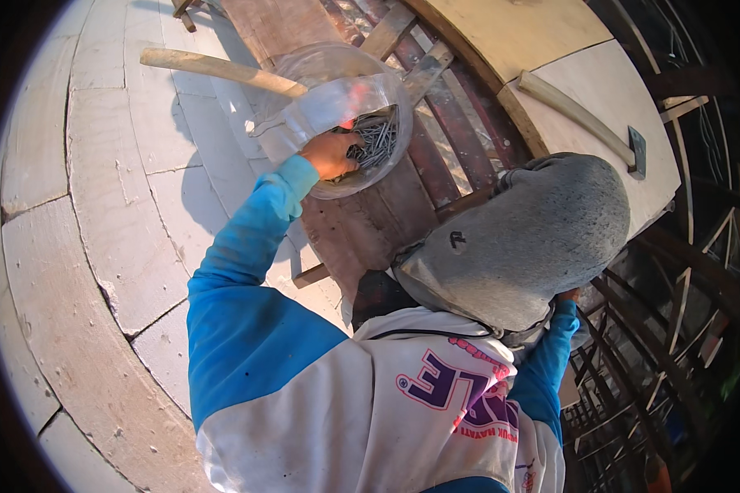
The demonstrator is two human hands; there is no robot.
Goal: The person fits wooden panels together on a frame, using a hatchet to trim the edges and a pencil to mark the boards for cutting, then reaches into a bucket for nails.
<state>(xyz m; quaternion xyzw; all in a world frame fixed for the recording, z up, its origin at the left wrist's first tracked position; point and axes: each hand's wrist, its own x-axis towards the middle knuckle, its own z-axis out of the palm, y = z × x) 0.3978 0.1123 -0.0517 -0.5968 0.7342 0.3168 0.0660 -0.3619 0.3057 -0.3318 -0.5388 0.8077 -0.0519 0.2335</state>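
Note:
My left hand [331, 154] reaches into a clear plastic tub [330, 191], its fingers curled in among loose metal nails [376, 141]. A sheet of clear plastic [325, 105] lies across part of the tub's mouth. Behind it, a pale wooden handle [222, 72] slants out to the left; its other end is hidden. Beside my bent knee in grey cloth [526, 238], only a small part of my right hand [569, 294] shows, with its fingers out of sight. A hammer [584, 119] with a wooden handle and dark metal head rests on the pale board to the right.
Pale wall blocks [99, 271] with open joints fill the left side. Under the tub runs a brown plank [370, 222]. Dark red slats [444, 140] with gaps lie beyond it. At right, past the edge of the pale boards [534, 33], thin crossed poles and beams [674, 320] stand below.

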